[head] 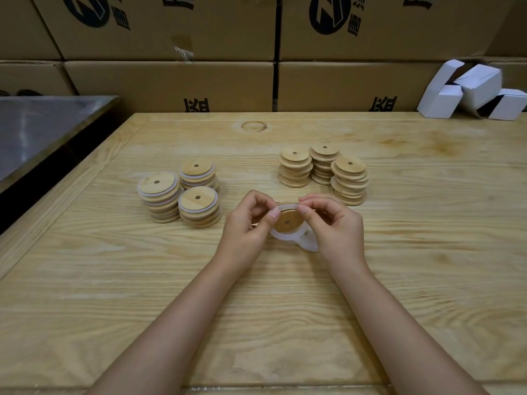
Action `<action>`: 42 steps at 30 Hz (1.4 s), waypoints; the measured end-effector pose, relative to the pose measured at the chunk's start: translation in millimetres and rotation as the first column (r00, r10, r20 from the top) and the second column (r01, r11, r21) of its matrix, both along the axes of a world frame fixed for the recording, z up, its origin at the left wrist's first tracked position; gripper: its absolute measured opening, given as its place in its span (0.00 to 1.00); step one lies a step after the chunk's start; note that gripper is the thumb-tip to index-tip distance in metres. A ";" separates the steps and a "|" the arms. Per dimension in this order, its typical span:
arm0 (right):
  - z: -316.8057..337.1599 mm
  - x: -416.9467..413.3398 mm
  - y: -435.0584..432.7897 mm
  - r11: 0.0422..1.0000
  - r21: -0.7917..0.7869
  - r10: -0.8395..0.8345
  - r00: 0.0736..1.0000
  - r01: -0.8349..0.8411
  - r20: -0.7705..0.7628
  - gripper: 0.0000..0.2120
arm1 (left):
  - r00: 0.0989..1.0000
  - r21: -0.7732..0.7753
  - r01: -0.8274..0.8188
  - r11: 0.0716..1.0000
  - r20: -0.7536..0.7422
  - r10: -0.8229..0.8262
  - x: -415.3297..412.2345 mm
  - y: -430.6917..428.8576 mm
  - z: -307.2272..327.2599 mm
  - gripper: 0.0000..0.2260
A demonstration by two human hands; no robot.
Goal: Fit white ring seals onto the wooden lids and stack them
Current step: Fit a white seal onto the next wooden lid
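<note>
Forearms (176, 323) enter from six o'clock; left hand (248, 226) and right hand (335, 228) each pinch a thin white ring seal (286, 207) stretched round a round wooden lid (286, 222) at centre. Fitting looks underway; next, seat it fully, then stack at ten o'clock.

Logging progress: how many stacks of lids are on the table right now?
6. Three sealed stacks cluster left of centre; three bare stacks cluster right of centre, farther back. None appear hidden.
</note>
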State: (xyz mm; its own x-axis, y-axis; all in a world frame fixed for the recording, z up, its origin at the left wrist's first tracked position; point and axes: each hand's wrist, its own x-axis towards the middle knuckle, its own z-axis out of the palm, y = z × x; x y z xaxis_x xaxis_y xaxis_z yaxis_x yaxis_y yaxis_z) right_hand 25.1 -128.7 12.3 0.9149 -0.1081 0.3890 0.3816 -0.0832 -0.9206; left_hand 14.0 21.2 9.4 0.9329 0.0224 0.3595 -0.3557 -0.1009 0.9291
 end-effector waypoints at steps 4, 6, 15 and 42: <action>-0.7 1.4 -0.4 1.000 0.003 -0.009 1.000 0.009 -0.008 0.10 | 0.999 0.021 -0.030 0.999 -0.013 0.030 -0.5 -0.1 0.4 0.03; -0.5 1.6 -0.6 1.000 -0.001 -0.007 1.000 0.007 -0.005 0.09 | 0.999 -0.002 -0.040 0.999 -0.026 0.039 0.2 0.2 -0.1 0.06; 2.8 -1.1 -3.0 0.999 -0.026 0.023 1.000 -0.023 0.021 0.09 | 0.998 -0.105 -0.030 0.994 -0.064 0.023 2.1 2.0 1.8 0.07; -1.7 -0.3 1.5 0.999 -0.018 -0.048 0.994 0.047 -0.099 0.06 | 0.986 -0.249 -0.108 0.962 -0.153 0.072 8.6 2.9 4.5 0.07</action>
